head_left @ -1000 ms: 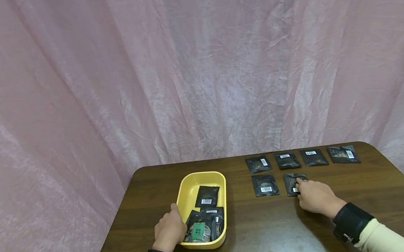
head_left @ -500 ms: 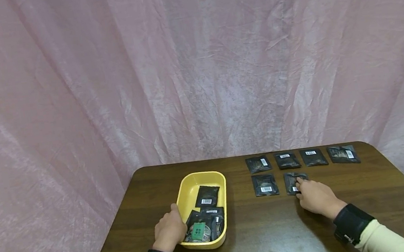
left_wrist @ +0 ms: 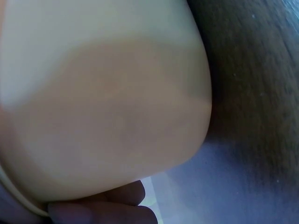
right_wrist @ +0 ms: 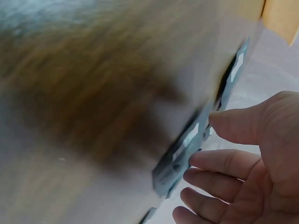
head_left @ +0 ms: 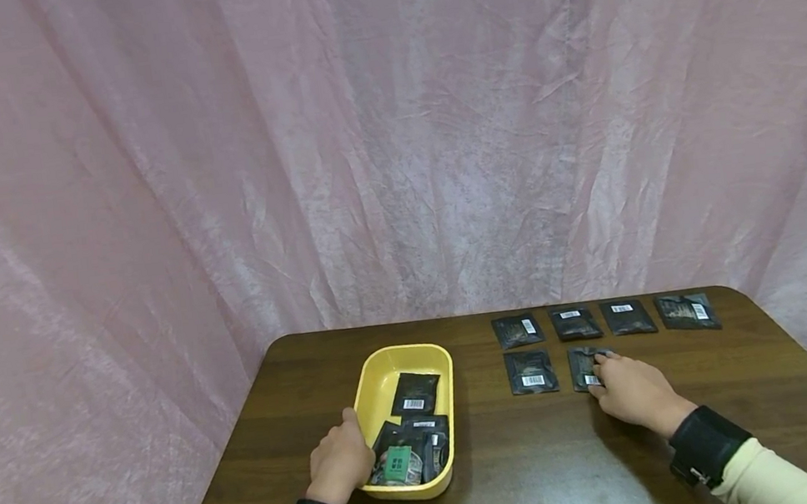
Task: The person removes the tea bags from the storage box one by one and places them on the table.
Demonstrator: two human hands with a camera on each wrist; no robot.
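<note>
My left hand (head_left: pixel 340 461) grips the left side of a yellow plastic basket (head_left: pixel 443 482), thumb along the rim. The left wrist view shows the basket's wall (left_wrist: pixel 117 107) up close, with fingertips (left_wrist: pixel 126 193) at its lower edge. Inside lie several black sachets (head_left: pixel 415 393), one with a green label (head_left: pixel 396 461). My right hand (head_left: pixel 636 393) is over the right-hand sachet (head_left: pixel 581 366) of the front row, partly covering it. The right wrist view has the fingers (right_wrist: pixel 219 182) fairly straight and the thumb apart, right by the sachet's edge (right_wrist: pixel 163 179).
To the left of that sachet lies another one (head_left: pixel 531 371), barcode up. A back row of several black sachets (head_left: pixel 627 316) runs along the far edge of the brown wooden table (head_left: pixel 521 473). Behind hangs a pink curtain (head_left: pixel 389 136).
The right fingers have loosened and shifted slightly on the sachet, showing more of its barcode. The left hand and basket keep their place.
</note>
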